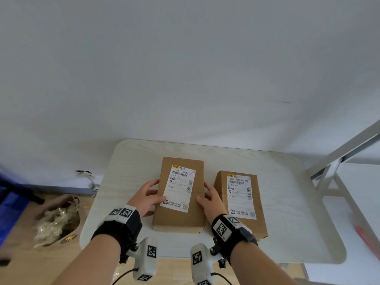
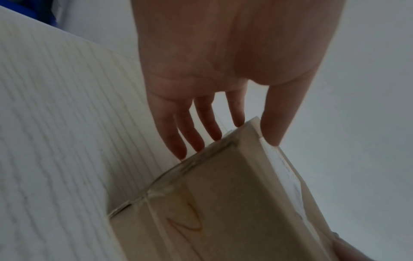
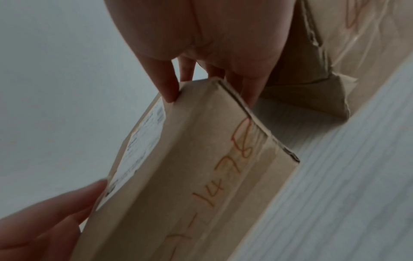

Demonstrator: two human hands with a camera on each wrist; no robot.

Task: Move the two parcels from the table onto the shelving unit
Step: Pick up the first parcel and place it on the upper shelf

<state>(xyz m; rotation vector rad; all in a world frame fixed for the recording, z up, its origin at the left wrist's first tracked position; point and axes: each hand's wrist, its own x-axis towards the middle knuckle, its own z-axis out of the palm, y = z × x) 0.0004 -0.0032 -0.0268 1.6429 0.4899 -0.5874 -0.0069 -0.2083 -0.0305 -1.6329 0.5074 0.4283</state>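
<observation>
wrist rigs: two black straps with white tag-marked camera housings [image 1: 145, 258], worn on both forearms, nearest the head camera.
left hand [image 1: 144, 197]: placed on the left long edge of the left parcel; thumb on the top face by the label, fingers [image 2: 190, 136] straight and slightly spread down the side wall, tips at the tabletop.
right hand [image 1: 209, 200]: placed on the right long edge of the same parcel; thumb on top, fingers [image 3: 250, 91] running down the side into the gap between the two parcels.
left parcel [image 1: 178, 219]: brown rectangular cardboard box, taped seams, white printed shipping label on top, orange handwritten marks on the side; clasped between both hands, at table centre. Lifted or not: cannot be told.
right parcel [image 1: 255, 225]: second brown cardboard box, same kind, white label; flat on the table, just beside the first, untouched.
parcels counted: two.
table [image 1: 287, 202]: pale wood-grain top, matte, rounded corners.
shelving unit [image 1: 349, 182]: white boards on grey metal frame, at the right of the table.
floor: brown paper bag [image 1: 57, 219] with crinkled pale contents, left of the table.
</observation>
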